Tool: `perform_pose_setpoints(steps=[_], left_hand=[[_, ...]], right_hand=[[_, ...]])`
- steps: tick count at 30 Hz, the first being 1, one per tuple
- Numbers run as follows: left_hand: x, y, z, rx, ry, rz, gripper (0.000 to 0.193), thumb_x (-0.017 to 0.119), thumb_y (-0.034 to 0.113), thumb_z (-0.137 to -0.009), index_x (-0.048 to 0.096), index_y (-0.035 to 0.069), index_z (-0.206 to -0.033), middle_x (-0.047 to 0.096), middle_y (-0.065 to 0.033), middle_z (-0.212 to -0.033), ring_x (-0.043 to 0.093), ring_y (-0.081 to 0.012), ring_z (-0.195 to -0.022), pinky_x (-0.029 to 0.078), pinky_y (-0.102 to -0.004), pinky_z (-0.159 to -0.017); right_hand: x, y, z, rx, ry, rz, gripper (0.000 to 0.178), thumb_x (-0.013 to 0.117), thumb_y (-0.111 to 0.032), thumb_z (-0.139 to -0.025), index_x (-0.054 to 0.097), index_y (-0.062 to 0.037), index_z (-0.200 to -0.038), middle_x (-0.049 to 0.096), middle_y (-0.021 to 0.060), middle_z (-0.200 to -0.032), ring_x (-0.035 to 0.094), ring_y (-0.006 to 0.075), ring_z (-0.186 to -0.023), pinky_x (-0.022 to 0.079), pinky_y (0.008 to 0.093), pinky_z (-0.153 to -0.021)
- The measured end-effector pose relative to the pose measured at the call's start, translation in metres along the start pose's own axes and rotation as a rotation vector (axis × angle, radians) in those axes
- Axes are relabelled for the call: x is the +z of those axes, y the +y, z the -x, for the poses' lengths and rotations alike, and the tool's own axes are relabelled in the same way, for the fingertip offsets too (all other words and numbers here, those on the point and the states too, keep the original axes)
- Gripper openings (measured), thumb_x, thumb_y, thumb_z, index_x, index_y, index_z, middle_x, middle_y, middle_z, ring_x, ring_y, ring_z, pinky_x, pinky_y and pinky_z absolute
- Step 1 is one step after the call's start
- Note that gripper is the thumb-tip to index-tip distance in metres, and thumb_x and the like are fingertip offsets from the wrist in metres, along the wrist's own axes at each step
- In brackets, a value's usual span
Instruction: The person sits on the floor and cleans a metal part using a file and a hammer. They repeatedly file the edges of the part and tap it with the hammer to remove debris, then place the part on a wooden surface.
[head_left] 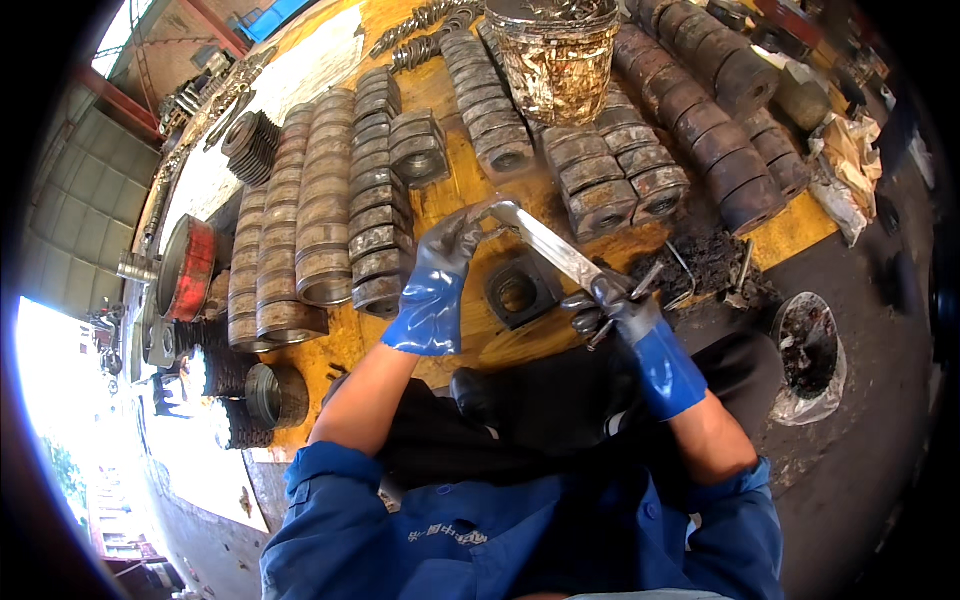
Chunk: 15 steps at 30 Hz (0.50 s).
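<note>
Both my hands wear blue gloves with dark, greasy palms and fingers. A shiny flat metal strip (548, 243), like a blade or scraper, slants down to the right between them. My left hand (452, 243) has its fingers closed at the strip's upper end. My right hand (622, 302) is closed around the lower end, and thin metal pieces stick out by its fingers; I cannot tell whether it holds them. Just below the strip lies a dark square metal block (545, 289) with a round hole through it.
Rows of rusty cylindrical parts (325, 220) and ring-holed blocks (380, 215) cover the yellow work surface (440, 372). A grimy bucket (555, 75) stands behind. Right lie a black greasy heap (715, 262) with rods and a bag-lined container (808, 350). A red ring (192, 268) is left.
</note>
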<state>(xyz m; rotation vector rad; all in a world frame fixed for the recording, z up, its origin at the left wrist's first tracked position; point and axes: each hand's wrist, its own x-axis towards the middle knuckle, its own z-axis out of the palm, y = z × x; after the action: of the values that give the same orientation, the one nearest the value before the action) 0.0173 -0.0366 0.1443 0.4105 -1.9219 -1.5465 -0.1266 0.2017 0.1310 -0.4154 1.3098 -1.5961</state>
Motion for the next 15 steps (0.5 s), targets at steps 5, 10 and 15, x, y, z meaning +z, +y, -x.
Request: perform_pose_setpoints(steps=[5,10,15], left_hand=[[-0.02,-0.034,0.001,0.089,0.059,-0.298,0.039,0.069,0.02,-0.09,0.06,0.0,-0.122,0.068,-0.0109,-0.11,0.063,-0.0183,-0.1,0.049,-0.0304,-0.088],[-0.014,-0.006,-0.003,0.035,-0.012,-0.402,0.037,0.067,0.009,-0.087,0.06,-0.001,-0.122,0.067,-0.0096,-0.112,0.06,-0.0161,-0.101,0.046,-0.0287,-0.09],[-0.101,-0.012,-0.026,0.002,0.028,-0.321,0.035,0.065,0.008,-0.088,0.06,0.0,-0.122,0.068,-0.0094,-0.11,0.062,-0.0165,-0.098,0.048,-0.0298,-0.089]], right_hand=[[0.014,0.002,-0.004,-0.145,0.023,0.184,0.039,0.056,-0.028,-0.096,0.059,-0.0005,-0.123,0.071,0.0061,-0.09,0.065,0.0091,-0.069,0.05,0.0222,-0.055],[0.013,-0.008,0.011,-0.318,-0.011,0.013,0.032,0.054,-0.004,-0.094,0.056,0.0044,-0.125,0.068,0.0116,-0.101,0.066,0.0124,-0.081,0.054,0.0223,-0.071],[0.018,0.005,-0.007,-0.58,-0.024,0.262,0.036,0.051,0.005,-0.091,0.055,0.003,-0.127,0.066,0.0064,-0.094,0.061,0.011,-0.08,0.051,0.0225,-0.07]])
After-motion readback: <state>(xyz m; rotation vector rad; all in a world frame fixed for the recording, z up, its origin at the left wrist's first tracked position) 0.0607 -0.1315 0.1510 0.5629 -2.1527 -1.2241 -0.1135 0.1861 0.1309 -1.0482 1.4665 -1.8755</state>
